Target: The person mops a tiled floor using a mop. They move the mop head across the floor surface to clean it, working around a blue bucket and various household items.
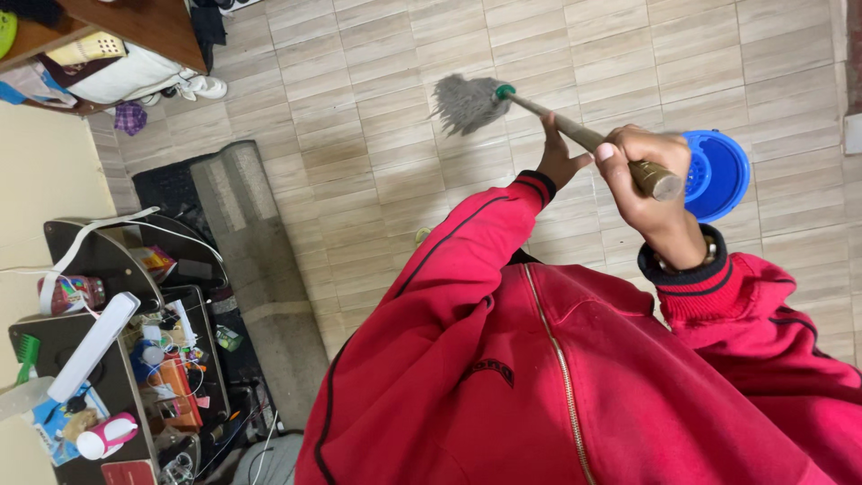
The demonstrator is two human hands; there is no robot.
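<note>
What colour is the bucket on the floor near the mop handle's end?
The bucket is bright blue; the head view shows it, partly hidden behind the hand.

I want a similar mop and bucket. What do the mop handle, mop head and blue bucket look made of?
Mop handle: probably wood, brown with a matte finish and a cut round end. Mop head: grey stringy strands, likely cotton or synthetic yarn, held in a green collar. Bucket: smooth, evenly blue, most likely plastic, with a slotted insert.

mop handle (593,139): matt wood | mop head (465,103): stringy cloth | bucket (718,175): plastic (glossy)
</note>
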